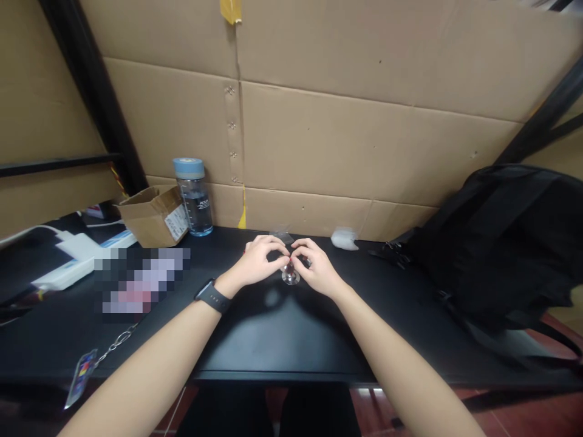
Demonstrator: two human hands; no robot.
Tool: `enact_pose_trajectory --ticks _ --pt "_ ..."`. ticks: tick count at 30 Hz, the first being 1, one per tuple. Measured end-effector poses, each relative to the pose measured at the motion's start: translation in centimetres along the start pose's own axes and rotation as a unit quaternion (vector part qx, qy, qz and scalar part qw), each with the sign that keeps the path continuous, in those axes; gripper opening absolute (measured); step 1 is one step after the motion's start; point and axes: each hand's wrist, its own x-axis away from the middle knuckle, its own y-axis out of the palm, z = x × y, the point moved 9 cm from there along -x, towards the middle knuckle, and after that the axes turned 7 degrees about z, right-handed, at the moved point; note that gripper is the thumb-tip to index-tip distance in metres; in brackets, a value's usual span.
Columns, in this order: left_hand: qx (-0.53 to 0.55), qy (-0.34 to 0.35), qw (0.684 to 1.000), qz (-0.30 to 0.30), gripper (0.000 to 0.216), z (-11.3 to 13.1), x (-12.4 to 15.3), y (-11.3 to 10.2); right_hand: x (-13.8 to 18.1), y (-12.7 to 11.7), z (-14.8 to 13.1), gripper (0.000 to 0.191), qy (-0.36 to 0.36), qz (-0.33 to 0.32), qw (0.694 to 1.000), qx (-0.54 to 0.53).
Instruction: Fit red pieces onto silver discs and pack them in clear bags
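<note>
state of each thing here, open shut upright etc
Small shiny object: flared end down, partly hidden
Left hand: curled at it, grip unclear
Right hand: likewise
Clear bottle with blue lid: upright, closed
Brown cardboard box: open
Black wristwatch: fastened
Black fabric backpack: slumped, zips unclear
White power strip: switch unclear

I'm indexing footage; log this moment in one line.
left hand: at small shiny round-footed object | right hand: same object, opposite side | grip: unclear | back left: upright clear blue-lidded bottle

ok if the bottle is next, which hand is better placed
Probably the left hand: the bottle stands on that side, while the right hand is farther away; both are at the small shiny object.
</note>
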Motion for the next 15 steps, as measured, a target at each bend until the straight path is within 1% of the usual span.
enact_pose_trajectory --ticks 4,9,15 --pt "-0.027 0.021 0.999 -0.033 0.009 0.2 0.3 0.6 -0.1 -0.1 0.2 0.013 0.018 0.001 1.000 -0.010" --pt "-0.021 0.029 0.999 -0.039 0.009 0.3 0.3 0.9 0.0 0.2 0.8 0.014 0.048 -0.012 0.998 -0.037" --pt "-0.037 0.019 0.997 -0.062 0.008 0.1 0.4 1.4 0.3 0.8 1.4 0.014 0.059 -0.018 0.998 -0.011"
